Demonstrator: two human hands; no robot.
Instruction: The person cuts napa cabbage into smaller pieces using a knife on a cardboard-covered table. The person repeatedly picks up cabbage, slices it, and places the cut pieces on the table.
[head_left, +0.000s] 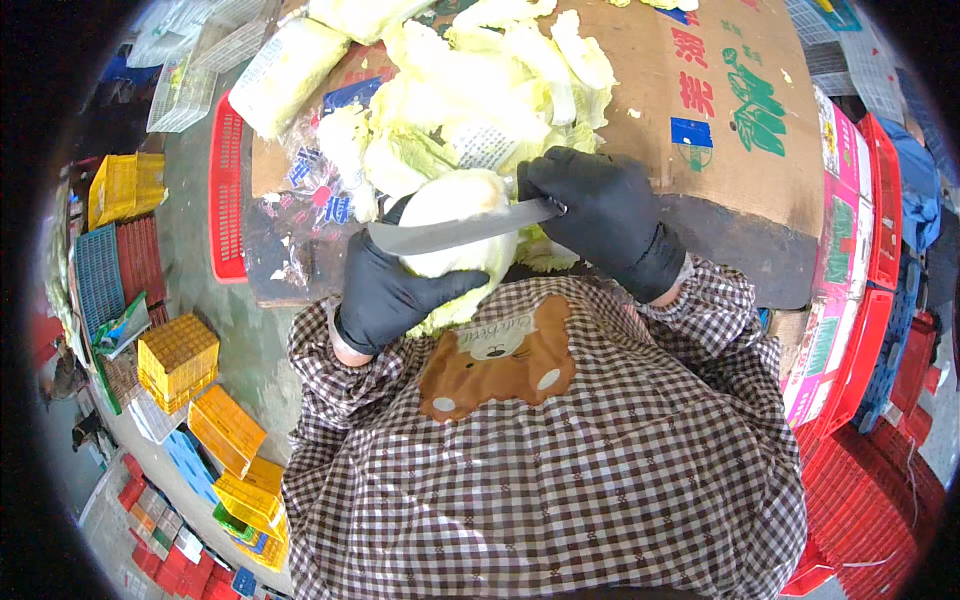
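Observation:
My left hand (401, 289), in a black glove, grips a head of napa cabbage (472, 251) from its left side, thumb laid across the near face. A knife (450, 231) is in my right hand (596, 214), also black-gloved, which closes around its handle. The wide blade crosses in front of the cabbage and points left, its tip above my left hand. Whether the edge cuts into the cabbage I cannot tell. Loose cabbage leaves (480, 90) lie heaped just beyond, brightly lit. Farther left rests another napa cabbage (291, 75) in a wrap bearing print.
Flattened cardboard (645, 90) with printing covers the work surface. A red plastic basket (226, 187) stands at its left edge. Pink and white cartons (832, 300) and red crates (862, 360) line the right. Yellow crates (178, 360) stand on the floor at left.

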